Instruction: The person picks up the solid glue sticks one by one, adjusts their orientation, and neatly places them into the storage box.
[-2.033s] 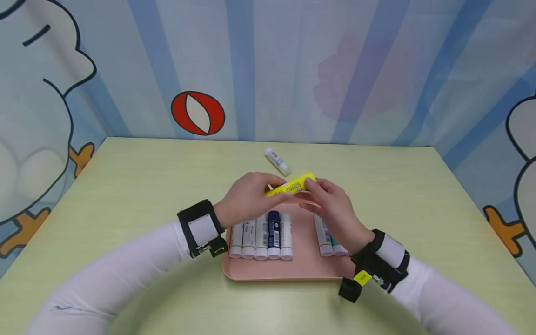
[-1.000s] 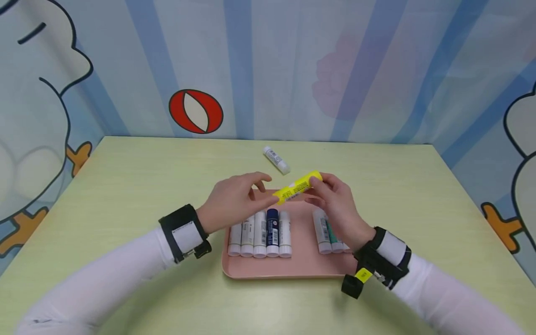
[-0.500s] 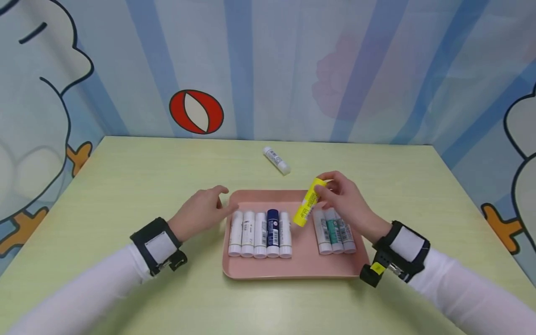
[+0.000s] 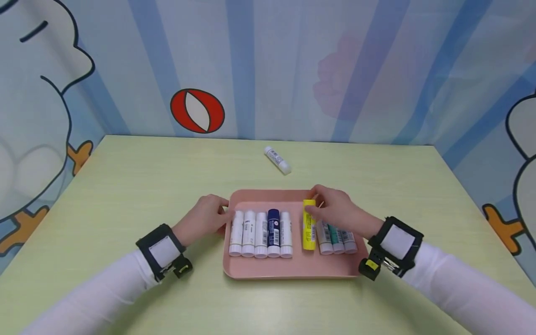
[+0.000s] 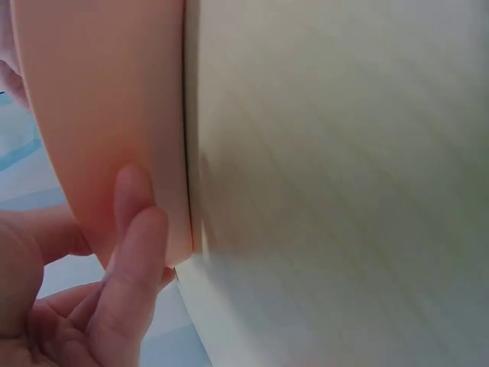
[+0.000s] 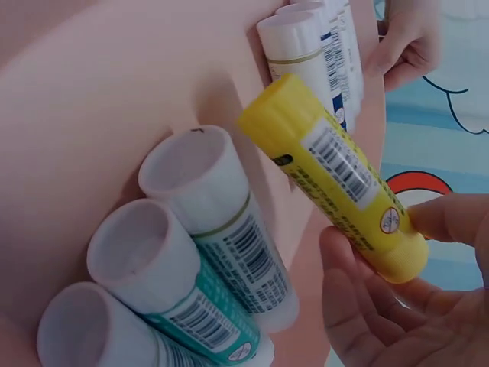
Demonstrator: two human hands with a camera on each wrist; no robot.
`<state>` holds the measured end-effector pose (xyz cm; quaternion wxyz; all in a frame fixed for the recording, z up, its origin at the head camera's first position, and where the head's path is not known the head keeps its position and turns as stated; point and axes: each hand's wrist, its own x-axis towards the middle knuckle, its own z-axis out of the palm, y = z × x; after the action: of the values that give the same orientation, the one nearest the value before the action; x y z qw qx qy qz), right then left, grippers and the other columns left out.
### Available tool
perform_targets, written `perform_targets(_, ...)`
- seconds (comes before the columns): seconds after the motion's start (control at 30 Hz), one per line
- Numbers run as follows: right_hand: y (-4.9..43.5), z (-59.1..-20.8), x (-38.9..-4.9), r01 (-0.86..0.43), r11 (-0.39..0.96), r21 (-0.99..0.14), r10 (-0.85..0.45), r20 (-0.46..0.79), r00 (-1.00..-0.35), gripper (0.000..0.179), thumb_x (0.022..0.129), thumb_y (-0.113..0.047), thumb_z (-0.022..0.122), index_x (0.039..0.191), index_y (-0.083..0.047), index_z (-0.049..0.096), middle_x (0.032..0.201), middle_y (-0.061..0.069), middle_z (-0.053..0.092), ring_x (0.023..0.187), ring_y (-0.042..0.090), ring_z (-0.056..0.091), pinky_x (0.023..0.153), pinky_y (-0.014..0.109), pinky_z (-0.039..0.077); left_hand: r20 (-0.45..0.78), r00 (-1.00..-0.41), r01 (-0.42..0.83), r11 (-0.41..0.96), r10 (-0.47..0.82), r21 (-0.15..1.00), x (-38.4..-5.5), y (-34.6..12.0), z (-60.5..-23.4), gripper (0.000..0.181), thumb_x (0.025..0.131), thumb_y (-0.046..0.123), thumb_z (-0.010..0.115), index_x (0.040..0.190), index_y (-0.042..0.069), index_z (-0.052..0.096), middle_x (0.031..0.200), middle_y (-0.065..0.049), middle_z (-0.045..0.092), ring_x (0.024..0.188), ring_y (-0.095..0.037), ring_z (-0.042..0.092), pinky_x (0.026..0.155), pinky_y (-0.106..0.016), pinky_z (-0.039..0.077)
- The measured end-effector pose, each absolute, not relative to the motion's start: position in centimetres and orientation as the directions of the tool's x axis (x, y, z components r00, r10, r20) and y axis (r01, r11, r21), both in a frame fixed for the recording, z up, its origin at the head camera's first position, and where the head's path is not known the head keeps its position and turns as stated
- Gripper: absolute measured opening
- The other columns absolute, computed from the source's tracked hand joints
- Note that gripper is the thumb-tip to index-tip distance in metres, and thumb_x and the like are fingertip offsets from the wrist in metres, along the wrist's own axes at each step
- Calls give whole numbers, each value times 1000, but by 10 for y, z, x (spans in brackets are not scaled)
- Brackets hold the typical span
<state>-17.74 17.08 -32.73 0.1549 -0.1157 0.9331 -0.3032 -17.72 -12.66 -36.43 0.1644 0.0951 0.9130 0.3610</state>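
Note:
My right hand [image 4: 335, 209] pinches the upper end of a yellow glue stick [image 4: 309, 232] between thumb and fingers. In the right wrist view the yellow glue stick [image 6: 336, 172] slants close over the tray, beside a teal-labelled glue stick [image 6: 206, 313] and two whitish ones. On the left, my left hand [image 4: 205, 216] grips the rim of the pink tray [image 4: 293, 270]; the left wrist view has its fingers [image 5: 137, 260] against the tray's outer wall [image 5: 114, 92]. A row of white glue sticks [image 4: 249, 235] with one dark blue glue stick [image 4: 273, 235] lies in the tray's left half.
Behind the tray, a single white glue stick [image 4: 277, 160] lies on the pale wooden table [image 4: 167, 172]. A printed backdrop [image 4: 284, 70] with blue stripes rises along the table's far edge.
The yellow glue stick has left the left hand, then moved down in the right hand and turned from slanted to nearly lengthwise over the tray. My left hand has moved left to the tray's rim.

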Motion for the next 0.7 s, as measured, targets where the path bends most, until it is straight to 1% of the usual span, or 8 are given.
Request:
perform_targets(0.13, 166, -332, -180, -184, 851, -492, -327, -221, -919, 24, 92, -22, 67, 108, -6, 61, 88, 7, 58, 76, 21, 54, 64, 30, 45, -201, -930, 75, 696, 307, 714, -176, -127, -367, 22, 95, 7, 60, 112, -5, 66, 70, -4, 65, 55, -15, 62, 51, -26, 46)
perform_targets(0.23, 164, -334, -182, -196, 856, -478, -343, -241, -908, 21, 91, -22, 68, 104, -8, 61, 82, 5, 57, 70, 19, 54, 60, 29, 43, -194, -932, 75, 685, 308, 725, -176, -128, -368, 21, 95, 6, 59, 112, -5, 67, 70, -4, 65, 55, -15, 62, 51, -26, 47)
perform_targets(0.4, 159, -337, -184, -175, 867, -467, -331, -277, -902, 20, 91, -23, 68, 102, -8, 60, 78, 5, 56, 66, 18, 55, 57, 28, 41, -205, -933, 57, 683, 297, 728, -176, -127, -370, 21, 95, 6, 60, 111, -3, 67, 71, -4, 65, 55, -16, 63, 51, -26, 48)
perform_targets(0.5, 157, -338, -185, -170, 886, -432, -313, -286, -906, 22, 90, -25, 68, 101, -8, 61, 78, 4, 57, 66, 18, 55, 58, 28, 41, -208, -933, 53, 685, 293, 727, -176, -127, -370, 20, 95, 6, 59, 111, -3, 67, 71, -4, 65, 55, -16, 62, 50, -26, 48)
perform_targets(0.7, 155, -340, -189, -202, 913, -354, -310, -281, -908, 24, 89, -29, 68, 102, -10, 63, 78, 2, 58, 66, 17, 55, 58, 28, 42, -200, -935, 66, 694, 294, 717, -177, -126, -369, 18, 95, 6, 59, 109, -3, 67, 70, -4, 65, 54, -15, 62, 51, -26, 48)
